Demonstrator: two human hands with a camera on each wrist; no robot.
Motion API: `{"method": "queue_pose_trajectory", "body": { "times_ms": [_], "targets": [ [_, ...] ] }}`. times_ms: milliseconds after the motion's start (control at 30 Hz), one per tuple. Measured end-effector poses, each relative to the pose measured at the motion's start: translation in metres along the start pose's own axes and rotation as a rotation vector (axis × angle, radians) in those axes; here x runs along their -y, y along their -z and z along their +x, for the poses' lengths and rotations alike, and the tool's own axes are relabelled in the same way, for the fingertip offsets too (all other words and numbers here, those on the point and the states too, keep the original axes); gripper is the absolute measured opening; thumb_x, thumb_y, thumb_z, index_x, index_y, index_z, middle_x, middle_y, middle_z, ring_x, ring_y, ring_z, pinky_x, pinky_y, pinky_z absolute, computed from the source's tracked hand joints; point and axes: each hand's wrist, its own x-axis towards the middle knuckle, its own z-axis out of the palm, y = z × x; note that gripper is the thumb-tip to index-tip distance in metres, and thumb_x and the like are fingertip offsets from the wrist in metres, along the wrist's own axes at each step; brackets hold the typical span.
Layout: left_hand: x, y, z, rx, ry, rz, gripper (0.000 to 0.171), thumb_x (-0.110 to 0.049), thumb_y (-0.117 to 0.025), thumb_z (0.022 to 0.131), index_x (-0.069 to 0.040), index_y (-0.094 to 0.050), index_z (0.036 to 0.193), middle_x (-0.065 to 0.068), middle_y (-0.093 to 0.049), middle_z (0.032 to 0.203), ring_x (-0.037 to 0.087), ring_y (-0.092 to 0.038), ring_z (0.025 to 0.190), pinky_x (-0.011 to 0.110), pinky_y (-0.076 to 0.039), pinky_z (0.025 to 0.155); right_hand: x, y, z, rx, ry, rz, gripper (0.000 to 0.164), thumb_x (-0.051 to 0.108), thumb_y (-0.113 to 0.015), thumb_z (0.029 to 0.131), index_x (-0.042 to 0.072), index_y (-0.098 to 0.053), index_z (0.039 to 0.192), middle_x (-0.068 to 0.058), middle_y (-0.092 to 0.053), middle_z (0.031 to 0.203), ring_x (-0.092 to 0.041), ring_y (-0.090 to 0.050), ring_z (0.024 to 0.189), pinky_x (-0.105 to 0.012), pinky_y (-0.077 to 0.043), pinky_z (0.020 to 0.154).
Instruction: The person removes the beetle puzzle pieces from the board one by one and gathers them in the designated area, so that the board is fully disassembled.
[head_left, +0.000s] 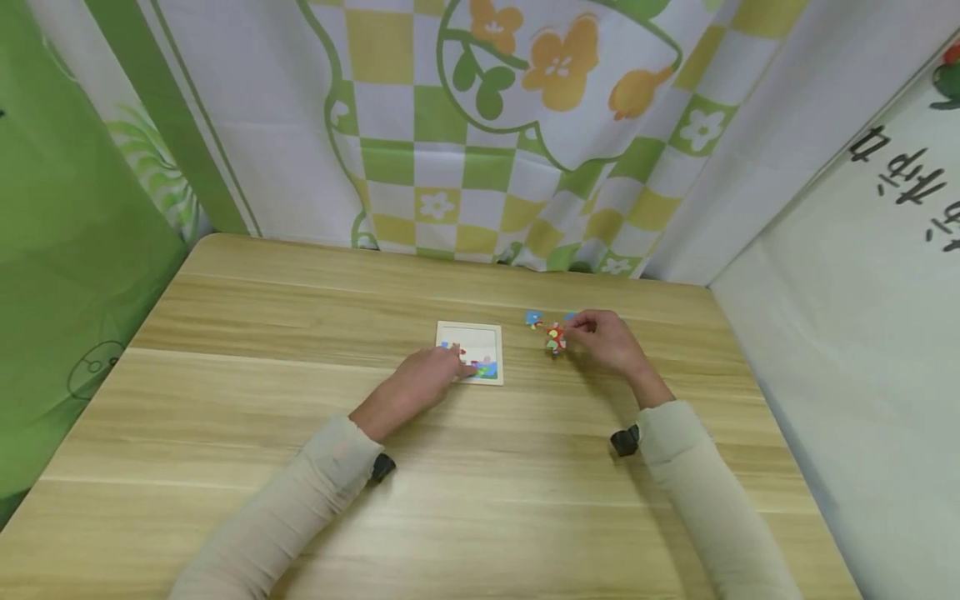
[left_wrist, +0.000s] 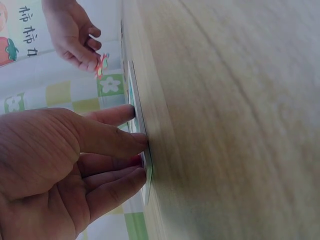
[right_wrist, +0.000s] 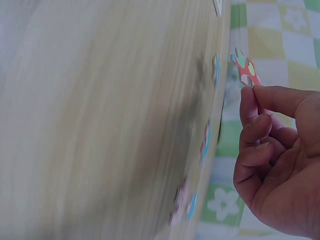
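A small square jigsaw tray [head_left: 500, 354] with a pale wooden rim lies flat on the table, colourful pieces filling part of its lower side. My left hand [head_left: 423, 379] rests on the tray's near-left part; in the left wrist view, its fingers and thumb [left_wrist: 132, 142] touch the board. Right of the tray, my right hand [head_left: 607, 342] pinches a red jigsaw piece [right_wrist: 247, 70] with yellow and green spots between thumb and index finger. That piece is held above the table, its remaining fingers curled loosely below in the right wrist view.
Loose blue-edged jigsaw pieces [head_left: 534, 318] lie on the wooden table [head_left: 300, 317] near the right hand. Several show in the right wrist view, including a pink one [right_wrist: 180, 200]. A checked curtain [head_left: 465, 175] hangs behind the table, and a white panel [head_left: 862, 333] stands along the right.
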Motion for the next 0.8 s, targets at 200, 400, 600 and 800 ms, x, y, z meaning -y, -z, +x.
{"method": "queue_pose_trajectory", "body": {
  "times_ms": [200,400,600,800],
  "targets": [
    [-0.002,0.001,0.0,0.008,0.008,0.025,0.047,0.01,-0.06,0.098,-0.019,-0.071,0.133,0.029,-0.056,0.14,0.04,-0.061,0.123,0.036,-0.058,0.066,-0.016,0.014,-0.002,0.002,-0.036,-0.01,0.022,0.018,-0.066,0.102,-0.002,-0.071,0.11,-0.016,-0.07,0.103,-0.026,-0.061,0.094,-0.037,-0.047,0.08],
    [-0.002,0.002,0.001,0.013,0.009,0.032,0.046,0.009,-0.06,0.098,-0.019,-0.071,0.133,0.029,-0.055,0.142,0.042,-0.064,0.118,0.036,-0.058,0.063,-0.028,0.017,-0.001,0.01,-0.054,-0.053,0.025,0.02,-0.066,0.102,-0.003,-0.07,0.11,-0.017,-0.07,0.104,-0.03,-0.062,0.096,-0.04,-0.047,0.082],
    [-0.001,0.002,0.001,0.01,0.008,0.007,0.044,0.008,-0.061,0.098,-0.018,-0.072,0.132,0.028,-0.054,0.144,0.042,-0.06,0.124,0.039,-0.059,0.07,-0.038,0.014,0.001,-0.002,-0.043,-0.111,0.022,0.019,-0.067,0.101,-0.003,-0.071,0.106,-0.016,-0.073,0.101,-0.03,-0.064,0.095,-0.039,-0.049,0.081],
    [0.0,-0.001,0.001,0.015,0.003,0.027,0.044,0.007,-0.061,0.099,-0.019,-0.072,0.133,0.027,-0.054,0.143,0.04,-0.061,0.123,0.039,-0.059,0.07,-0.037,0.013,-0.002,-0.01,-0.045,-0.15,0.021,0.016,-0.068,0.099,-0.004,-0.071,0.103,-0.014,-0.072,0.095,-0.028,-0.062,0.088,-0.039,-0.048,0.076]
  ]
}}
